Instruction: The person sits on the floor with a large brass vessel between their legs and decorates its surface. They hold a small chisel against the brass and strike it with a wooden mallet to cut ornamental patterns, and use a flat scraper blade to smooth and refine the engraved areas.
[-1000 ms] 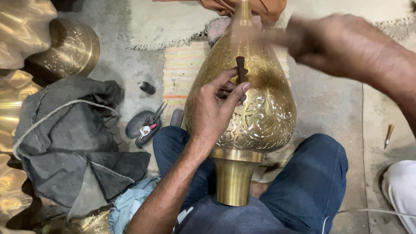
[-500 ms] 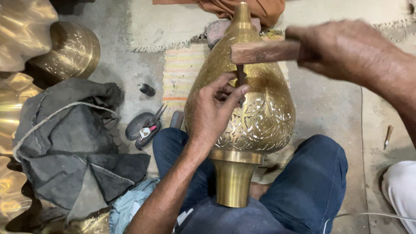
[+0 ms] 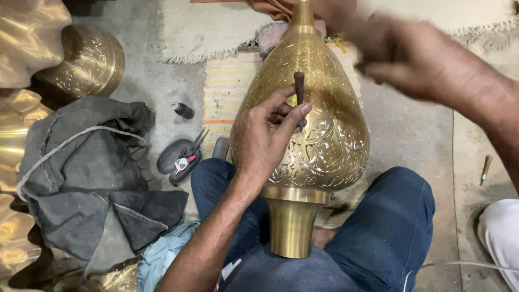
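A large engraved brass vessel (image 3: 330, 146), teardrop shaped, lies between my knees with its flared neck (image 3: 292, 224) toward me. My left hand (image 3: 267, 135) pinches a short dark chisel (image 3: 299, 86) upright against the vessel's patterned side. My right hand (image 3: 416, 57) is raised above and to the right of the chisel, blurred by motion. It grips a hammer whose handle is mostly hidden in the blur.
A dark grey cloth (image 3: 86, 178) lies on the floor at left, beside shiny brass pieces (image 3: 86, 59). Scissors on a dark stone (image 3: 181, 157) and a small dark bottle (image 3: 184, 110) sit near a striped mat (image 3: 230, 92). A loose tool (image 3: 485, 168) lies at right.
My right hand swung the hammer down onto the chisel head half a second ago and has now lifted back up. My left hand and the chisel stayed in place.
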